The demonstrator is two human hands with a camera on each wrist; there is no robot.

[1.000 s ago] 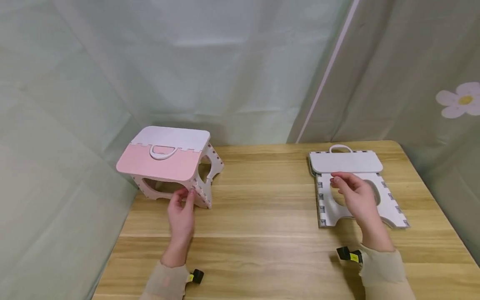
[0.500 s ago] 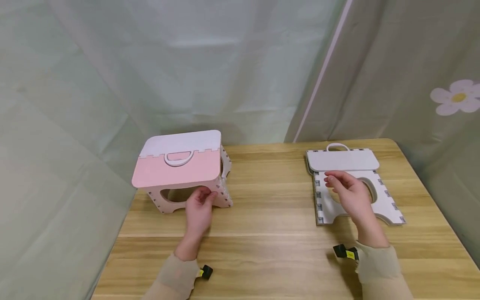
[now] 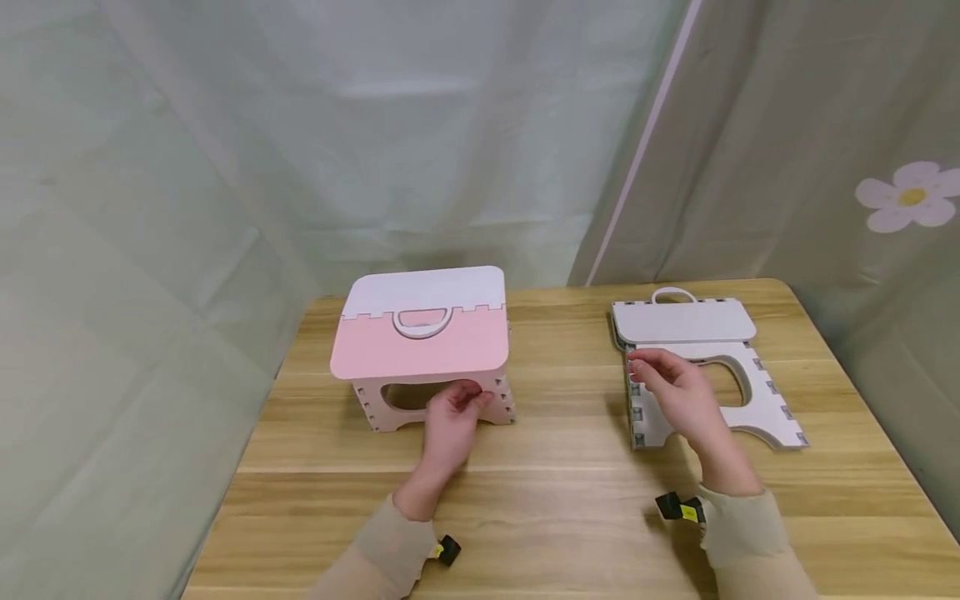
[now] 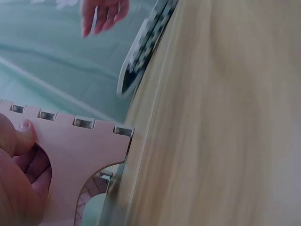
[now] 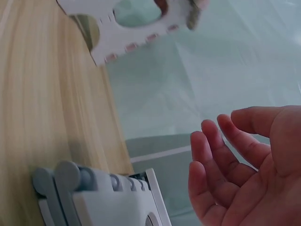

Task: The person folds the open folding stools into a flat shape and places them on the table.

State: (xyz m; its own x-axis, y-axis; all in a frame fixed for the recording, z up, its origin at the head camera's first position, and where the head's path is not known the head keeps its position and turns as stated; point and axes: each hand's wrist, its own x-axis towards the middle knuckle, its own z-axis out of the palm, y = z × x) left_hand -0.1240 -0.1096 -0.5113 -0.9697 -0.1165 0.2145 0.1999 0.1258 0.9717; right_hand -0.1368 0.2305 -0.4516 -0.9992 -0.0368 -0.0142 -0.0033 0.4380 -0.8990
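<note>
A pink and white folding step stool [image 3: 420, 354] stands unfolded near the back of the table, its white carry handle lying on the top. My left hand [image 3: 450, 425] grips the edge of the oval opening in its front leg panel; in the left wrist view the thumb [image 4: 27, 132] lies outside and the fingers reach through the hole. To the right, a white and grey folding stool [image 3: 684, 321] lies folded flat, handle toward the back. Over its left side hovers my right hand [image 3: 678, 400], fingers loosely bent and holding nothing, as the right wrist view also shows.
The wooden table [image 3: 555, 500] ends at a back edge right behind both stools. Pale green curtain cloth [image 3: 450, 133] hangs behind and at the sides, with a flower print [image 3: 911, 197] on the right. Small black cameras [image 3: 448, 550] sit on both wrists.
My left hand has moved the pink stool to the right and turned it to face more squarely forward. My right hand has shifted slightly left; the folded stool lies still.
</note>
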